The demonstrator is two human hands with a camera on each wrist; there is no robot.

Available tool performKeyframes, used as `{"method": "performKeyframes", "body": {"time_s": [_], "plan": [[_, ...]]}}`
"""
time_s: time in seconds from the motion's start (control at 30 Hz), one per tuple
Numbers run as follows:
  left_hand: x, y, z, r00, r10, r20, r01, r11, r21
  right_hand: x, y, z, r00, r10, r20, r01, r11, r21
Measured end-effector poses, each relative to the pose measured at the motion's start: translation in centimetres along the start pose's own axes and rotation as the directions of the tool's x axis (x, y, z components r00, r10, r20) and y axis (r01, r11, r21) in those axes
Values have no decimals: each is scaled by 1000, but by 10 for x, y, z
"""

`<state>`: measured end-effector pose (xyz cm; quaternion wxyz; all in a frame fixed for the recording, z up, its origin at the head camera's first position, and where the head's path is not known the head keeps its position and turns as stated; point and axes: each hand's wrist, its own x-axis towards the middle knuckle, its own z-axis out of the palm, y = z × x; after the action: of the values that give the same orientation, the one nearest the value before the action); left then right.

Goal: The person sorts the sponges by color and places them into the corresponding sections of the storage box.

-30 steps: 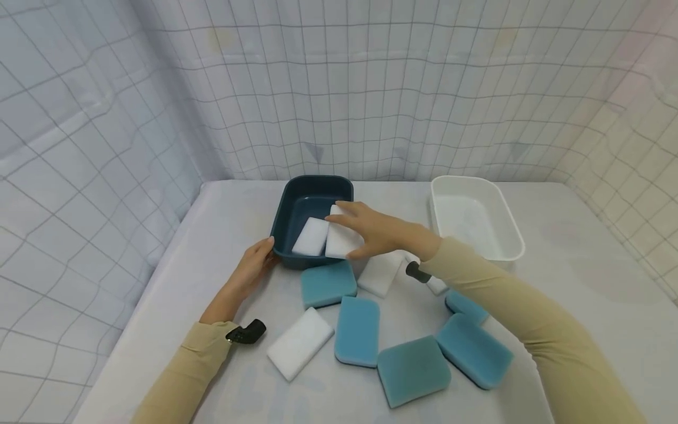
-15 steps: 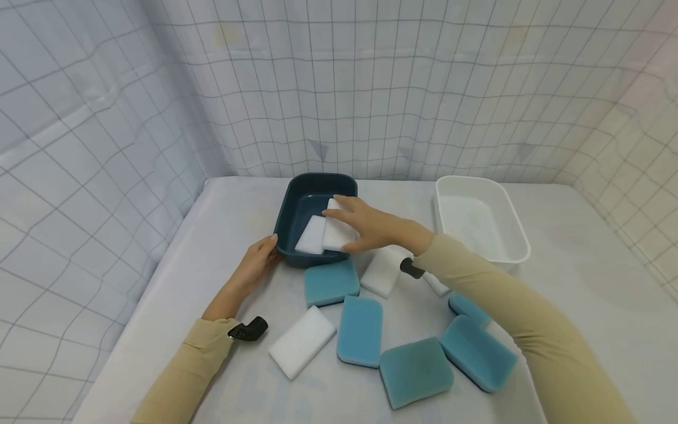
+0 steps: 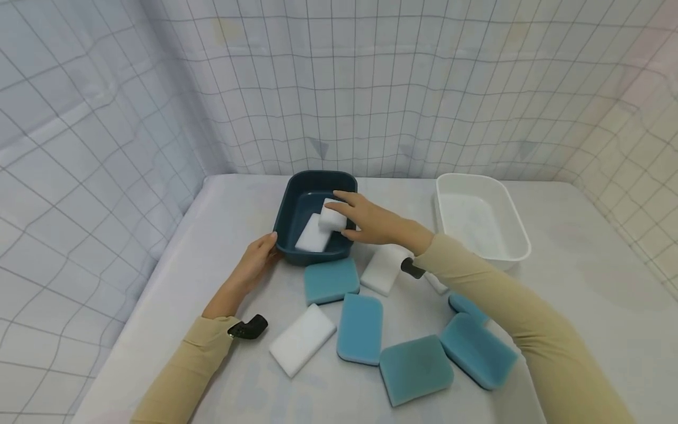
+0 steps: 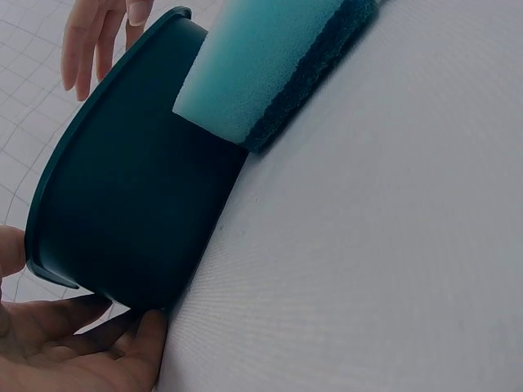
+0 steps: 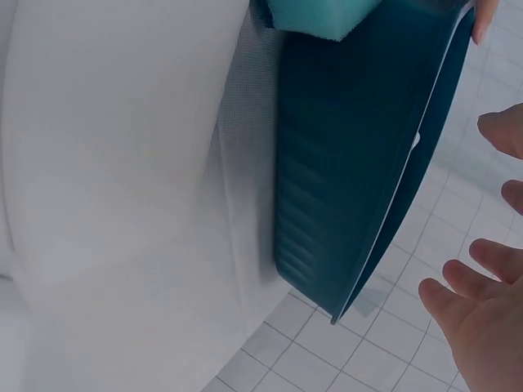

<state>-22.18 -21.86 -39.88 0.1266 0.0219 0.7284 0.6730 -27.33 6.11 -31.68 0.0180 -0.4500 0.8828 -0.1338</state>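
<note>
In the head view a dark blue tub (image 3: pixel 282 227) stands at the back of the table. My left hand (image 3: pixel 256 262) holds its near left corner, thumb at the rim and fingers low against the outer wall. Inside lies a white sponge (image 3: pixel 312 235), with a second white sponge (image 3: pixel 332 219) tilted against or over it. My right hand (image 3: pixel 373 221) hovers over the tub's right rim, its fingers spread beside the second sponge. Nothing lies between the fingers of my right hand (image 5: pixel 482 318) in the right wrist view. A blue sponge (image 4: pixel 261 73) touches the tub's near wall.
A white tub (image 3: pixel 477 224) stands at the back right. Several blue sponges (image 3: pixel 360 328) with dark undersides and white sponges (image 3: pixel 303 340) lie scattered on the white table (image 3: pixel 233 206). Grid-patterned cloth (image 3: pixel 371 106) hangs behind and at both sides.
The second white sponge has left my right hand and dropped deeper into the dark blue tub, now tilted. My right fingers have come away from it. The left hand keeps its place.
</note>
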Motion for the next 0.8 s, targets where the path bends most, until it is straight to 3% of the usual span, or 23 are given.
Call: {"method": "performKeyframes", "body": {"time_s": [0.23, 0.8], "plan": [[1, -1, -3, 1000, -3, 5, 3, 1000, -3, -7, 3, -2, 1000, -15, -9, 15, 1000, -25], [4, 2, -4, 1000, 8, 16, -9, 999, 34, -28, 16, -6, 999, 40, -6, -40, 998, -56]]}}
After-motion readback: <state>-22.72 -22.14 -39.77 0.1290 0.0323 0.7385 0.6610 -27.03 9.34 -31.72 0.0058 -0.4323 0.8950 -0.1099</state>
